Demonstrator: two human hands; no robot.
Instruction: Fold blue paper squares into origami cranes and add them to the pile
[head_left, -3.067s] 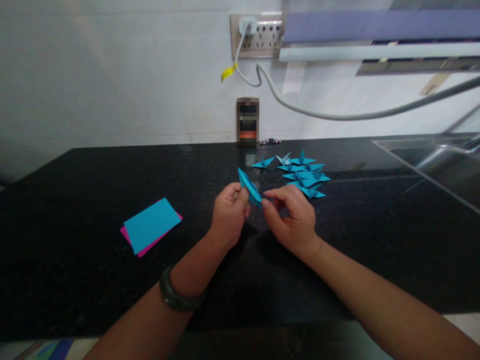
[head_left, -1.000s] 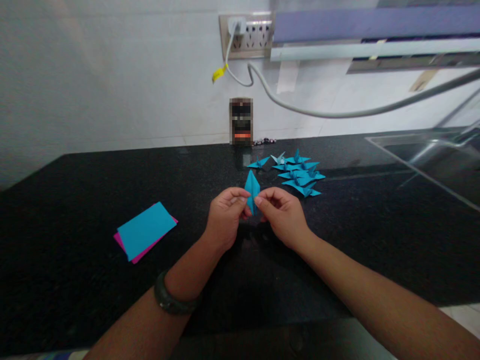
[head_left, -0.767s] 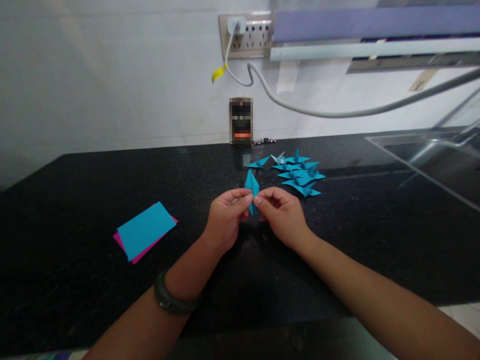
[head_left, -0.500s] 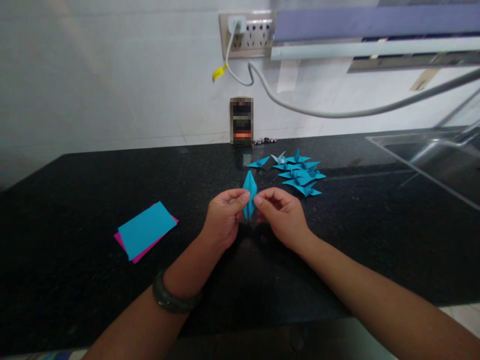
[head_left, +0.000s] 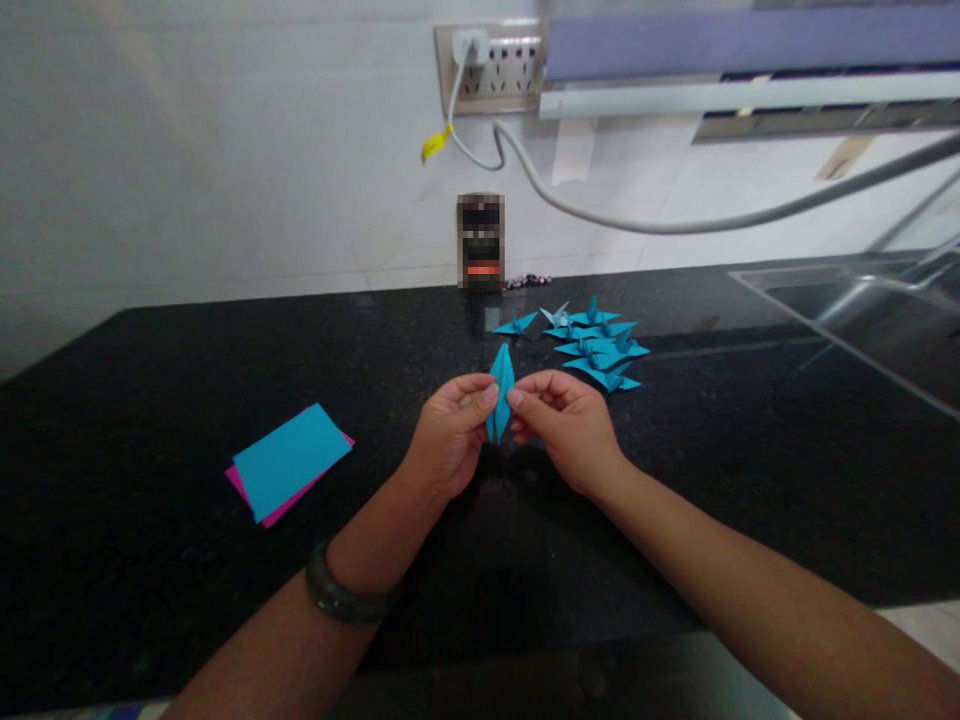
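Note:
A folded blue origami paper point(head_left: 503, 375), long and diamond-shaped, is held upright between my two hands above the dark counter. My left hand point(head_left: 454, 430) pinches its left edge between thumb and fingers. On the opposite edge, the thumb and forefinger of my right hand point(head_left: 566, 425) are closed on the same paper. Several folded blue paper cranes point(head_left: 600, 350) lie just beyond my right hand, one of them paler. Off to the left rests a stack of blue and pink paper sheets point(head_left: 292, 460).
A phone point(head_left: 481, 240), its picture blurred out, leans on the wall with a beaded strap point(head_left: 527, 281) beside it. A sink point(head_left: 862, 310) is set into the counter point(head_left: 150, 400) at the right. A grey cable point(head_left: 637, 222) hangs from the wall socket point(head_left: 491, 70).
The folded paper has tilted slightly, its top leaning a little to the right. Both hands keep their pinch on it, almost in the same place.

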